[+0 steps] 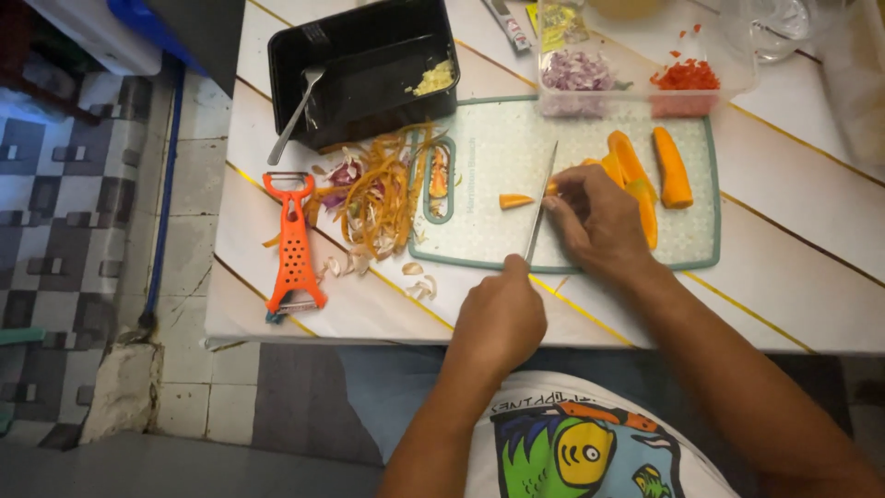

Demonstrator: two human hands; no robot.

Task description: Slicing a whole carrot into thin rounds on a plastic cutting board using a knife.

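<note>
- The left hand (pixel 498 318) is wrapped tight round the handle of a knife (pixel 540 203); its grip is pressed together on the handle, with the blade running away from the person, up and a touch to the right across the cutting board (pixel 498 148).
- The right hand (pixel 595 217) lies just to the right of the blade, fingertips curled down and pinching the cut end of a carrot strip (pixel 645 207) against the board.
- The carrot strip's long axis runs away from the blade to the right and slightly up, so it lies roughly across the knife rather than along it. The right hand is the nearer one to it; the left sits closer to the worktop's (pixel 304 314) near edge.
- A small cut carrot piece (pixel 515 200) lies just left of the blade, apart from the strip.
- More carrot lengths rest further right on the board, one standing alone (pixel 672 166) near the far right corner.
- Left of the board, a heap of orange and purple peelings (pixel 373 198), and beside that an orange peeler (pixel 293 244) lying lengthwise on the worktop.
- Beyond the board: a black rectangular tray (pixel 369 74) with a spoon (pixel 297 115) leaning over its rim and a little pale minced stuff in a corner.
- A clear container (pixel 636 88) at the board's far edge holds chopped purple onion on the left and chopped red bits on the right.
- A small yellow-and-clear packet (pixel 558 23) lies past it, too blurred to make out more.
</note>
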